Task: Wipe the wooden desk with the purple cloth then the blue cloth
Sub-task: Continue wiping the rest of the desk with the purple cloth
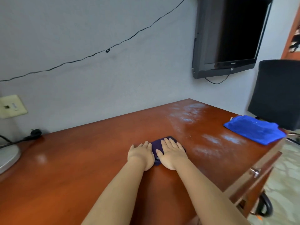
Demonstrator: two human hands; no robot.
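One head-worn wide-angle view looks forward and down, tilted, close over the desk [81, 168], which fills the lower frame. The wall [97, 78] crosses the upper left and a screen [230, 34] sits upper right.

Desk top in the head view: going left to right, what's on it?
Grey round base → left hand → purple cloth under both hands → right hand → whitish smears → blue cloth.
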